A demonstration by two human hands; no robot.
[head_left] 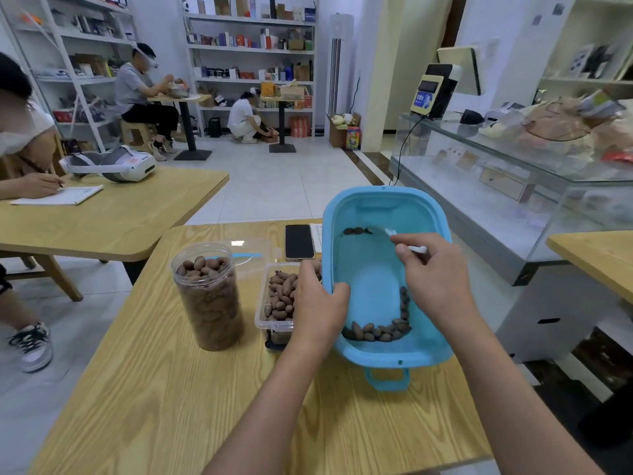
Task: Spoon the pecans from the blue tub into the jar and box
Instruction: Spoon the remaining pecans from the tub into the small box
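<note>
Both forearms reach in over the wooden table (164, 389). Tilted up at its far end, the blue tub (376, 214) holds pecans (380, 332) along its near wall. Gripping its left rim is the left hand (317, 305); the right hand (433, 272) pinches a white spoon (416, 249) inside. Left of the tub sit the box (270, 323) and the jar (209, 296), both holding pecans, a phone (299, 241) behind.

jar (208, 293) left of box (275, 303), tub (383, 358) right, phone (299, 241) behind

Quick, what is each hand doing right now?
Left hand: fingers curled over the rim of the blue tub, gripping it.
Right hand: fingers pinching a white spoon over the tub.
</note>
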